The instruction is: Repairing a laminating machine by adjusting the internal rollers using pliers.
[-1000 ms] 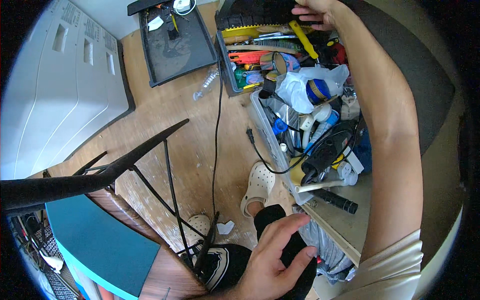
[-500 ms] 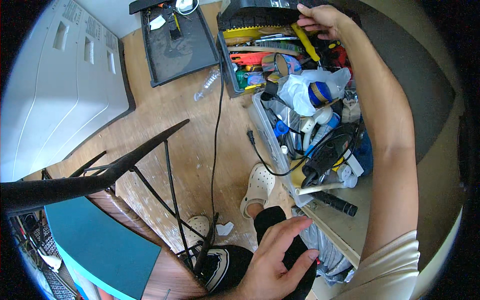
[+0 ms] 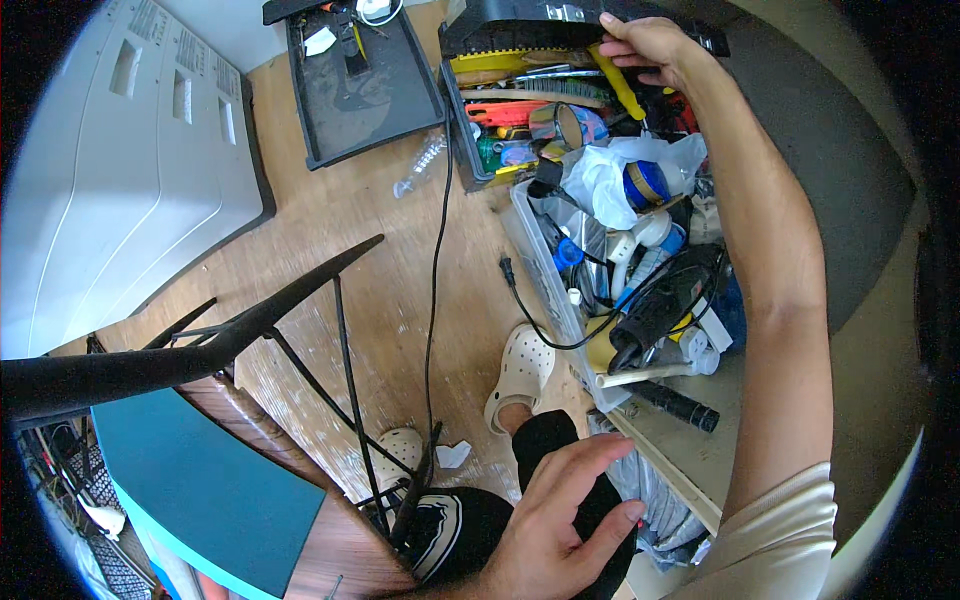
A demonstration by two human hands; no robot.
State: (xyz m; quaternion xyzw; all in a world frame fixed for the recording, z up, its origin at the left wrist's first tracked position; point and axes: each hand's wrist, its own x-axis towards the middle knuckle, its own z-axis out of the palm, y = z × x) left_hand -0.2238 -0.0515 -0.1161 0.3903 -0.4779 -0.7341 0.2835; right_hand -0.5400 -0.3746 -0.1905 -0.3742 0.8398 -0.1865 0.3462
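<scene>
Reaching far forward, the right hand [image 3: 648, 45] sits at the top of the head view, over the open black toolbox [image 3: 520, 30] crammed with hand tools. Its fingers are curled around the upper end of a yellow-handled tool [image 3: 618, 85] that lies slanted across the other tools, with the thumb on the near side; the grip looks closed on the handle, though the fingertips themselves are hidden behind the knuckles.

To do this well, I judge the tool should come up along its own slant, drawn clear of the orange tool [image 3: 505, 110] and the roll of tape [image 3: 575, 125] just beside it, so nothing snags or tips over the rim. A firm wrap lower on the handle would steady it better than a pinch at the end.

The right arm is stretched nearly straight from the shoulder at the lower right, forearm passing above a clear plastic bin [image 3: 545, 270] full of clutter: a white plastic bag [image 3: 610, 175], a black power tool [image 3: 665, 305] with its cord [image 3: 435, 300] trailing over the wooden floor [image 3: 330, 230].

The left hand [image 3: 565, 520] rests low in the picture on the person's dark-clad knee, fingers loosely spread and bent, holding nothing. A black chair [image 3: 250, 325] stands to the left, and a dark tray [image 3: 360, 85] lies on the floor beside the toolbox.
</scene>
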